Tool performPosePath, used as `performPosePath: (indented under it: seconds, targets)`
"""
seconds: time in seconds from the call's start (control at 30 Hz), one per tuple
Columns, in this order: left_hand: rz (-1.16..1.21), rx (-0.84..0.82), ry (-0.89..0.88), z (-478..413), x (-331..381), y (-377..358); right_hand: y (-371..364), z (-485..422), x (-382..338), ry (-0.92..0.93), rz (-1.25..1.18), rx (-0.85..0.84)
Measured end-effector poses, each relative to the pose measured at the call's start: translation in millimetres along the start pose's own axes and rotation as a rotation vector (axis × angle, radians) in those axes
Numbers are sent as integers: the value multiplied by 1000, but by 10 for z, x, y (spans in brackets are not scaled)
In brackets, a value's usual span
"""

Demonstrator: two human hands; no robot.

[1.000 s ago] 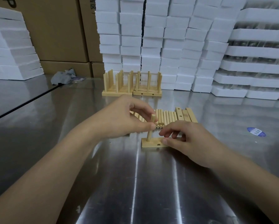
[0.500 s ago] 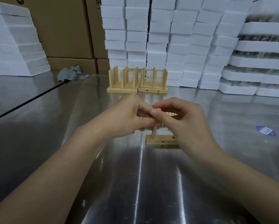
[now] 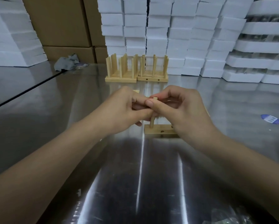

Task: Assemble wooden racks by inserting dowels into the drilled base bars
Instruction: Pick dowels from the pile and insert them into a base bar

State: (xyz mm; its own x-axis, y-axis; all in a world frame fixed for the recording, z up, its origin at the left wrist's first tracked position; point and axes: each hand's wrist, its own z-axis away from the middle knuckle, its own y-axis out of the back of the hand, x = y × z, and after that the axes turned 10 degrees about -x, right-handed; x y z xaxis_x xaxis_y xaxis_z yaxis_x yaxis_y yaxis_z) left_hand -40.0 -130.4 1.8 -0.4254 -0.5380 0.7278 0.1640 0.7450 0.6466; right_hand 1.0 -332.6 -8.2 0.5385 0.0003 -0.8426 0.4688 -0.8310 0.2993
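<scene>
Two hands, one dowel, one base bar.

- **Left hand** (image 3: 127,109): fingers curled, thumb and fingertips pinching the dowel (image 3: 152,122) at mid-shaft.
- **Right hand** (image 3: 184,110): thumb and forefinger closed on the same dowel, just under its top end.
- **Dowel:** upright, foot in the leftmost hole of the base bar (image 3: 158,132). Depth of seating cannot be told.
- **Base bar:** flat on the steel table (image 3: 103,175), right end hidden under the right hand. Neither hand appears to pin it down.
- **Finished racks** (image 3: 153,78): two, side by side, well behind.

Risks, as judged:
- A sideways push from either hand would tilt the dowel and jam it, or split the hole's edge.
- An off-centre downward press could tip or skid the unheld bar on the slick steel.
- A half-seated dowel would lean and work loose.
</scene>
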Motion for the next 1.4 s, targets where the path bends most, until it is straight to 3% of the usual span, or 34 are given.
performPosePath:
  seconds: [0.27, 0.43, 0.77, 0.97, 1.4]
  targets:
    - [-95, 17, 125, 2, 220, 0, 44, 31, -267, -110, 33, -20]
    - [-293, 42, 173, 243, 115, -178, -77, 70, -243, -177, 204, -101]
    - [-270, 156, 226, 307, -43, -355, -604, -167, -336, -372, -217, 199]
    - [-176, 165, 261, 300, -89, -360, -806, -265, -183, -304, -56, 412]
    - [-100, 152, 272, 276, -95, -340, -856, -288, -160, -287, 59, 437]
